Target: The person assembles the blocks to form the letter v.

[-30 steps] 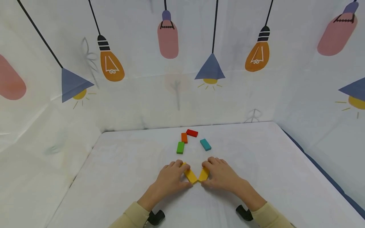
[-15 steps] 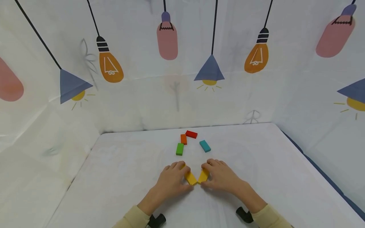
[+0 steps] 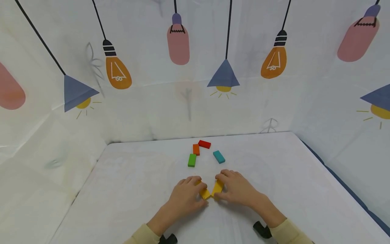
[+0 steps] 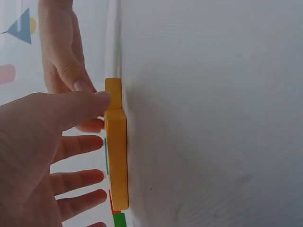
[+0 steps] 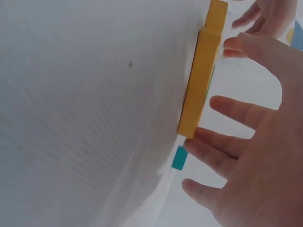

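Two yellow blocks lie on the white table, their near ends meeting in a V: the left yellow block (image 3: 205,194) and the right yellow block (image 3: 217,188). My left hand (image 3: 186,197) is beside the left block; in the left wrist view its thumb overlaps the block's near end while the spread fingers stay just off its side. My right hand (image 3: 239,189) spans the right block (image 5: 199,85) with loosely spread fingers. In the right wrist view one fingertip is at the block's far end, and the thumb appears apart from it.
Beyond the hands lie a green block (image 3: 192,160), an orange block (image 3: 196,149), a red block (image 3: 204,144) and a teal block (image 3: 219,157). A white curtain (image 3: 146,112) printed with lamps hangs behind the table (image 3: 137,169).
My left hand has shifted slightly right and toward me, and its fingers now cover more of the left yellow block. The right hand and the far blocks stay about where they were.
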Tool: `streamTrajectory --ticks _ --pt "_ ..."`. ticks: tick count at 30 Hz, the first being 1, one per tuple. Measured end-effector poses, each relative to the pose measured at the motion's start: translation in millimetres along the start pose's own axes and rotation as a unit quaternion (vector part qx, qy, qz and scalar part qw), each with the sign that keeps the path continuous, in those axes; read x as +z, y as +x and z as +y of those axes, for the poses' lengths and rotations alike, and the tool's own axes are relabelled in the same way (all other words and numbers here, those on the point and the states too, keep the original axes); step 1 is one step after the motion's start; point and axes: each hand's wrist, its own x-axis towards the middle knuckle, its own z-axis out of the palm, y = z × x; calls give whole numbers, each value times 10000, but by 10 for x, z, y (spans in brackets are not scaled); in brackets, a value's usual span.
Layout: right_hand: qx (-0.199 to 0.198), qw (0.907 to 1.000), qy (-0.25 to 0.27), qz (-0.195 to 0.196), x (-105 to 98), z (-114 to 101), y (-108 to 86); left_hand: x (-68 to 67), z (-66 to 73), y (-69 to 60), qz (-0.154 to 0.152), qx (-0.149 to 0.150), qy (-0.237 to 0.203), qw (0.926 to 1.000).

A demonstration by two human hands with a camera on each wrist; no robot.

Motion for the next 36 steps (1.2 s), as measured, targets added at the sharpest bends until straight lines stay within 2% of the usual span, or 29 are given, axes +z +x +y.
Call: streamTrajectory --ticks 5,12,20,27,36 --pt "93 9998 160 81 -35 39 30 2 29 -20 47 73 57 9999" --pt "-60 9993 227 278 -61 115 77 -1 41 -28 68 228 94 9997" --pt "-191 9978 196 597 -94 215 177 -1 82 -29 91 425 361 9984" --pt "-124 9984 196 517 -96 331 290 4 120 -38 126 638 343 9973" --pt "-260 9979 208 548 -128 383 379 20 146 -54 165 792 389 9960"
